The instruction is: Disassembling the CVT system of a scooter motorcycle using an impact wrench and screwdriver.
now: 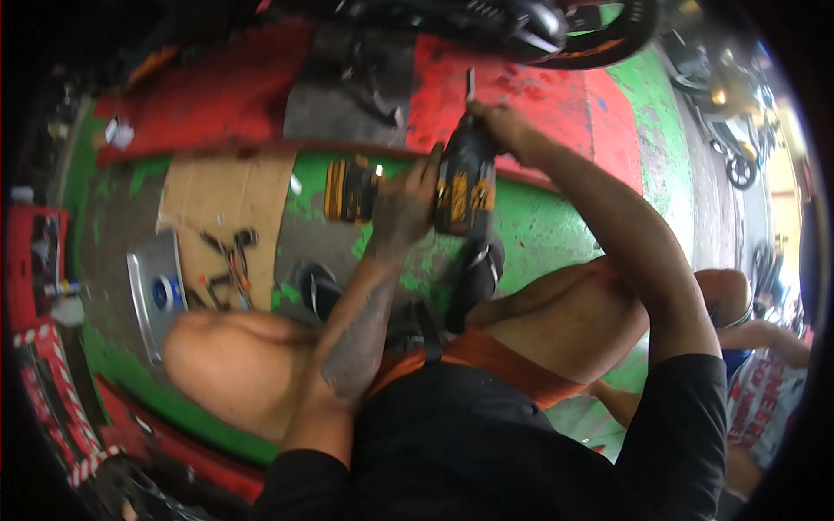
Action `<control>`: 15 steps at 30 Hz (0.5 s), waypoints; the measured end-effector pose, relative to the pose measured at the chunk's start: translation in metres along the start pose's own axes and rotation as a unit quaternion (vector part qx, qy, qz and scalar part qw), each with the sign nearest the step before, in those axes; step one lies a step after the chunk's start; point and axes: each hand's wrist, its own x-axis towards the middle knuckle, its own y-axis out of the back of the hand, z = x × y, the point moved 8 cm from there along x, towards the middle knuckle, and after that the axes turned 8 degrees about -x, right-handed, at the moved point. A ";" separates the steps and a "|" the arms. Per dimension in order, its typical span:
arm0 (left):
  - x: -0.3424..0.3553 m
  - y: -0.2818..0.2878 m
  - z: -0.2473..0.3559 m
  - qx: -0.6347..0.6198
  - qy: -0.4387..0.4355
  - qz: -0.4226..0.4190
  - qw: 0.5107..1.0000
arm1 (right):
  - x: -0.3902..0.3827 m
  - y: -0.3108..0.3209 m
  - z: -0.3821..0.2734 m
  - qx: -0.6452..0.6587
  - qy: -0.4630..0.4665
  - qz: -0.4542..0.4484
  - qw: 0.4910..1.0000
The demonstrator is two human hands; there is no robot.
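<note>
My left hand [401, 208] is closed round the handle of a black-and-yellow power drill [465, 187], whose battery base [346, 191] sticks out to the left of my fingers. The drill lies on its side, held over the green floor between my legs, nose pointing away from me. My right hand [506, 128] has its fingers closed at the drill's nose, where a slim silver bit [471, 80] sticks up past them toward the red ramp [539, 104].
Cardboard [204, 182] carries several hand tools [234, 260], beside a metal tray [155, 321]. A red tool chest [30, 260] stands at far left. A black vehicle with a wheel [608, 39] is above the ramp. At right are another person [764, 365] and more vehicles [712, 122].
</note>
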 end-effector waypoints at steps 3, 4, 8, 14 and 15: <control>-0.001 0.007 -0.026 -0.011 -0.012 0.053 0.998 | 0.011 -0.021 -0.013 0.040 0.003 0.076 0.996; -0.002 0.004 -0.033 -0.005 -0.007 0.056 0.998 | 0.014 -0.017 -0.015 0.054 0.030 0.129 0.990; 0.001 0.001 -0.033 0.049 -0.009 0.096 0.994 | 0.030 -0.016 0.008 0.209 0.010 0.047 0.977; 0.008 -0.007 -0.036 0.022 0.016 0.071 0.997 | 0.019 -0.011 0.011 0.231 -0.016 0.035 0.972; 0.011 -0.009 -0.034 0.030 0.012 0.058 0.998 | 0.015 -0.010 0.014 0.226 -0.019 0.038 0.973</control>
